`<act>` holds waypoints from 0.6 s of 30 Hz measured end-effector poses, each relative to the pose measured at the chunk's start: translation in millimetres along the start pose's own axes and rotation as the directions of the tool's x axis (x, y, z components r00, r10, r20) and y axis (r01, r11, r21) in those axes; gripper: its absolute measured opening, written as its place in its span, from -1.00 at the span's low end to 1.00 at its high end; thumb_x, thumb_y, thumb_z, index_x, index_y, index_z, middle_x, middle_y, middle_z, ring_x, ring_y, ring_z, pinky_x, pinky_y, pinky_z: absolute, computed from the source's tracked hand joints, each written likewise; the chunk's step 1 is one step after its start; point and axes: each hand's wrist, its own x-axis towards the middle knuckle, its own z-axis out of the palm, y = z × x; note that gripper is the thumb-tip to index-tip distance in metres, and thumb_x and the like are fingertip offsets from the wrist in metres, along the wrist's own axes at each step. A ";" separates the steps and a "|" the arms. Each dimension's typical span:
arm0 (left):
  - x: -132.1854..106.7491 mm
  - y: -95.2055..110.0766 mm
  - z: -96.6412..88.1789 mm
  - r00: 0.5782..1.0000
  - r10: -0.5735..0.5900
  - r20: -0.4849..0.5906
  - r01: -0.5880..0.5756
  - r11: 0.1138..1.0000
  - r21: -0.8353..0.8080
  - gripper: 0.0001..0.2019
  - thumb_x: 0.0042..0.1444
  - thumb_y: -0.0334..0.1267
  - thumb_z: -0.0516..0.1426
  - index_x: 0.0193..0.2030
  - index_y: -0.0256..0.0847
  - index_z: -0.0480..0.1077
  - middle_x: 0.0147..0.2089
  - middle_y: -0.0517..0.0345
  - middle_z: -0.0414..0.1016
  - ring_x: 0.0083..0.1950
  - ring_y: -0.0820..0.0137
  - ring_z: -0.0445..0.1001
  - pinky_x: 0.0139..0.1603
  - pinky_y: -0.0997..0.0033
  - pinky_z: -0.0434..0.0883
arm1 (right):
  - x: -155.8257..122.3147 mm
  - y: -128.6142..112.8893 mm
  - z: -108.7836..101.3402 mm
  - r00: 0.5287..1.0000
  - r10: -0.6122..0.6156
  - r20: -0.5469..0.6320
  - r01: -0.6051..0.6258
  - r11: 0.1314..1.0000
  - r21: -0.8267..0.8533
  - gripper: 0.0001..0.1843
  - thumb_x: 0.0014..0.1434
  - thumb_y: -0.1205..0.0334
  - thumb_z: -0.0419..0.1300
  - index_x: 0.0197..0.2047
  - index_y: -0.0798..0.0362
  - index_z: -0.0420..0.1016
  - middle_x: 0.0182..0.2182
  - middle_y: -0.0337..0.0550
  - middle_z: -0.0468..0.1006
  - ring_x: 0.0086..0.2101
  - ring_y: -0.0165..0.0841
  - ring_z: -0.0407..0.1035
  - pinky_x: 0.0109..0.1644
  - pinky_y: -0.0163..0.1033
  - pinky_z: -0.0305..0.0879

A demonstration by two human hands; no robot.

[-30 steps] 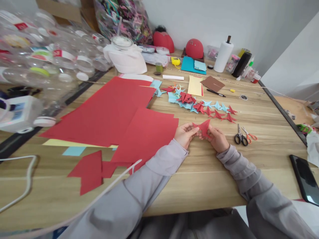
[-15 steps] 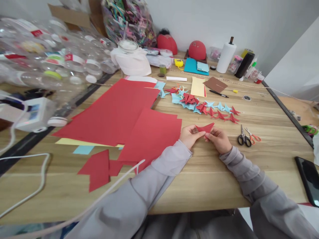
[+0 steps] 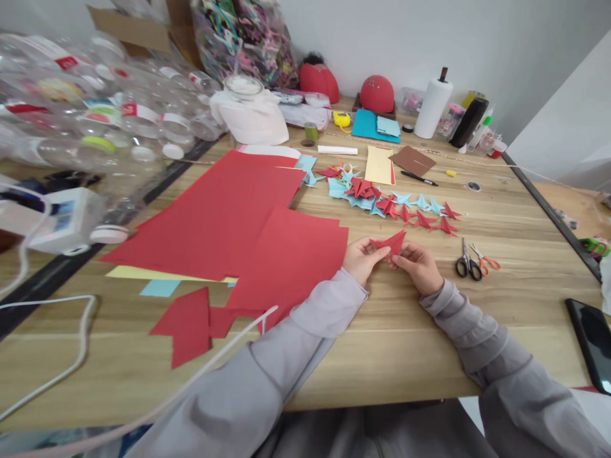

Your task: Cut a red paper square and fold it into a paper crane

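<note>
Both hands meet over the wooden table (image 3: 410, 343) around a small folded red paper piece (image 3: 392, 242). My left hand (image 3: 361, 259) pinches its left end with curled fingers. Its right side is gripped by my right hand (image 3: 420, 268), fingers closed on the fold. The piece stands just above the tabletop with a pointed tip up to the right. Large red paper sheets (image 3: 224, 216) lie directly left of my left hand. A row of finished red and light blue folded figures (image 3: 386, 203) lies just beyond the hands.
Two scissors (image 3: 470, 265) lie right of my right hand, a black phone (image 3: 592, 343) at the right edge. Red paper offcuts (image 3: 188, 324) and a white cable (image 3: 57, 375) lie at the near left. Plastic bottles (image 3: 95, 121) pile up far left; a paper towel roll (image 3: 432, 108) stands at the back.
The red piece flattened between my hands half a second ago and now tilts up to the right again. The hands stay in the same spot. The view shifted slightly.
</note>
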 end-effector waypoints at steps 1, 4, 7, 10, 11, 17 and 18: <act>-0.3 0.7 -0.2 1.000 0.001 0.001 -0.001 0.999 0.043 -0.66 -0.34 -0.26 0.37 -0.36 -0.31 0.47 -0.53 0.20 0.50 -0.52 0.47 0.44 -0.43 0.43 0.41 | -0.3 -0.3 0.1 1.000 0.001 -0.008 -0.001 1.000 -0.002 -0.75 -0.09 0.15 0.39 -0.34 0.06 0.49 -0.53 -0.28 0.54 -0.51 -0.48 0.38 -0.35 -0.33 0.35; -0.8 2.6 -1.0 0.999 -0.001 0.038 -0.004 0.989 0.148 -0.64 -0.33 -0.26 0.38 -0.32 -0.33 0.51 -0.47 0.12 0.55 -0.50 0.45 0.47 -0.42 0.44 0.40 | -0.7 -0.3 -0.2 0.999 0.006 -0.036 -0.006 1.000 -0.005 -0.72 -0.12 0.15 0.41 -0.35 0.06 0.47 -0.52 -0.28 0.55 -0.52 -0.48 0.39 -0.36 -0.32 0.36; -0.5 4.1 -2.0 0.996 -0.041 0.078 0.033 0.994 0.099 -0.70 -0.31 -0.24 0.37 -0.39 -0.35 0.51 -0.54 0.12 0.53 -0.54 0.47 0.44 -0.44 0.45 0.38 | -0.6 0.4 -0.8 1.000 0.004 -0.022 -0.004 1.000 -0.003 -0.72 -0.12 0.14 0.41 -0.36 0.06 0.46 -0.53 -0.27 0.55 -0.49 -0.46 0.42 -0.35 -0.31 0.38; 0.3 5.9 -3.1 0.991 -0.080 0.103 0.072 0.994 0.079 -0.72 -0.33 -0.25 0.37 -0.45 -0.36 0.49 -0.64 0.17 0.45 -0.62 0.52 0.36 -0.54 0.50 0.29 | -0.1 0.9 -1.8 1.000 0.001 -0.002 -0.001 1.000 0.003 -0.71 -0.12 0.16 0.41 -0.35 0.06 0.45 -0.52 -0.26 0.55 -0.49 -0.46 0.43 -0.34 -0.30 0.38; 0.6 6.6 -3.4 0.990 -0.089 0.111 0.080 0.993 0.083 -0.72 -0.33 -0.25 0.37 -0.46 -0.36 0.49 -0.66 0.18 0.43 -0.64 0.54 0.33 -0.56 0.52 0.25 | 0.0 1.0 -2.2 1.000 0.001 0.002 -0.001 1.000 0.003 -0.71 -0.12 0.17 0.41 -0.35 0.06 0.45 -0.52 -0.27 0.55 -0.50 -0.46 0.42 -0.35 -0.31 0.37; 0.3 10.2 -2.8 0.974 -0.151 0.168 0.146 0.988 0.042 -0.69 -0.35 -0.25 0.38 -0.43 -0.38 0.49 -0.65 0.18 0.43 -0.64 0.56 0.32 -0.56 0.52 0.27 | 0.3 2.9 -3.8 1.000 0.026 0.006 -0.026 0.999 0.025 -0.70 -0.13 0.15 0.42 -0.37 0.06 0.43 -0.54 -0.27 0.54 -0.53 -0.47 0.40 -0.41 -0.32 0.34; -0.1 10.4 -2.2 0.975 -0.157 0.160 0.153 0.988 0.035 -0.67 -0.36 -0.25 0.38 -0.42 -0.38 0.49 -0.64 0.18 0.44 -0.64 0.55 0.33 -0.55 0.52 0.29 | 0.3 3.4 -3.6 0.999 0.033 -0.009 -0.032 0.999 0.032 -0.69 -0.14 0.15 0.42 -0.36 0.07 0.43 -0.55 -0.27 0.54 -0.54 -0.47 0.39 -0.42 -0.33 0.34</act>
